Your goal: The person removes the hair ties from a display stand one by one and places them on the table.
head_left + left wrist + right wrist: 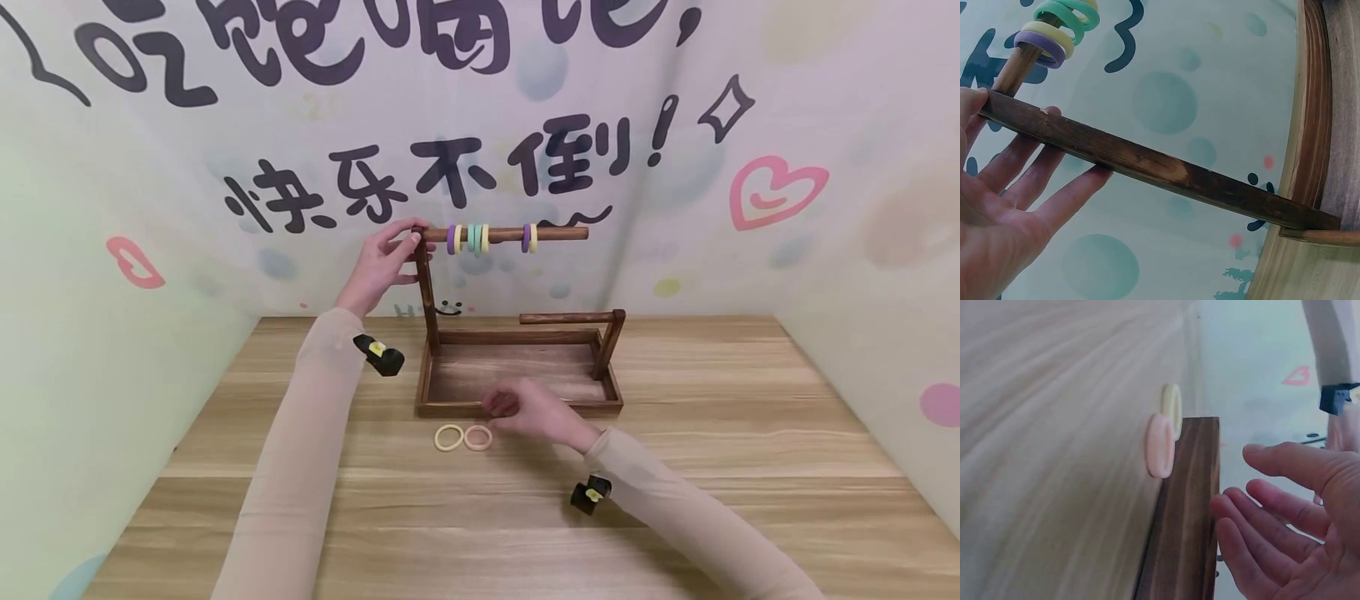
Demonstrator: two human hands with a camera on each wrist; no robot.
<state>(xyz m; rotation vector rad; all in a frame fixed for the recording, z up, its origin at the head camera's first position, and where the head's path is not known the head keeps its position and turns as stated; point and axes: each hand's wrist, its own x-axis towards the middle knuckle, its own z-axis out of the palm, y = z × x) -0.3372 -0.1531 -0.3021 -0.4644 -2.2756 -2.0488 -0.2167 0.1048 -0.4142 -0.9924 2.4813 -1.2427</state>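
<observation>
Beside the tray point(450, 410), two rings point(1160, 447)

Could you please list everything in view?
Table: one, light wood, under rack
Wooden rack: one, dark brown, on table
Purple rings: two, purple, on upper bar
Yellow rings: three, pale yellow, same bar
Green rings: two, mint, same bar
Loose yellow ring: one, pale, before rack
Loose pink ring: one, pink, beside it
Printed walls: three, pale, around table
Lettering: two rows, black, back wall
Hearts: two, pink, on walls
Wrist cameras: two, black, on beige sleeves
Left grip: one, bare, on tall post
Right grip: one, bare, near rack's front
</observation>
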